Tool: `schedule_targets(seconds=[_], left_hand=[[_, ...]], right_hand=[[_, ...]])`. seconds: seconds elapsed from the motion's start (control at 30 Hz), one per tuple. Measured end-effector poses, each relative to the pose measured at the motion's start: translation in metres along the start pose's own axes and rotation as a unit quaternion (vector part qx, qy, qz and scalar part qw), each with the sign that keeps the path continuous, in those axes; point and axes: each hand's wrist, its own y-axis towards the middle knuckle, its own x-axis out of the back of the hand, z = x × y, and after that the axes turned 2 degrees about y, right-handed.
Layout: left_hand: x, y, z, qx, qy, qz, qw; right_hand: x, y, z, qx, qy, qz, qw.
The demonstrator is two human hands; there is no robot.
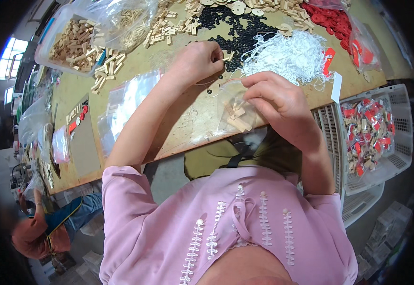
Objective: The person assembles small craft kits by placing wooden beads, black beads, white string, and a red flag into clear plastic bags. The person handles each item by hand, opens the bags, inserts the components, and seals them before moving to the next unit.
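filling the bag is seemingly the step in hand: the right hand is pinching it near its rim between thumb and fingers, at the table's near edge, and wooden blocks are lying inside. beyond the bag, to its left, the left hand is hovering beside black rings, thumb and fingertips pressing together; whether they are gripping anything is hard to tell. the next move is probably calling for keeping the bag open while the left hand is bringing a piece over.
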Motion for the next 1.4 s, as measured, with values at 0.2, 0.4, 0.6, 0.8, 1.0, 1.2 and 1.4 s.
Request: schedule_targets(seconds=[0.2, 0.4, 0.6, 0.8, 1.0, 1.2, 1.4], left_hand=[[0.012, -0.001, 0.0, 0.048, -0.193, -0.024, 0.98], [0.061, -0.055, -0.063, -0.008, -0.326, 0.089, 0.941], [0.052, -0.037, -0.004, 0.071, -0.202, 0.004, 0.977], [0.015, -0.003, 0.025, 0.042, -0.02, -0.035, 0.998], [-0.006, 0.046, 0.017, -0.033, -0.032, -0.033, 0.998], [-0.023, 0.058, 0.024, -0.092, -0.012, -0.076, 0.993], [0.001, 0.046, 0.006, 0.185, -0.458, 0.044, 0.868]], right_hand=[[0.006, 0.0, -0.001, -0.008, -0.005, 0.001, 1.0], [0.003, 0.009, 0.002, 0.015, 0.003, 0.016, 1.0], [0.007, 0.005, 0.014, 0.029, 0.0, -0.001, 1.0], [0.008, -0.004, 0.01, 0.021, 0.002, 0.011, 1.0], [0.012, -0.006, 0.008, 0.022, -0.003, 0.014, 1.0], [0.012, -0.012, 0.006, 0.016, -0.007, 0.023, 1.0], [0.012, -0.019, 0.0, 0.011, 0.012, 0.018, 1.0]])
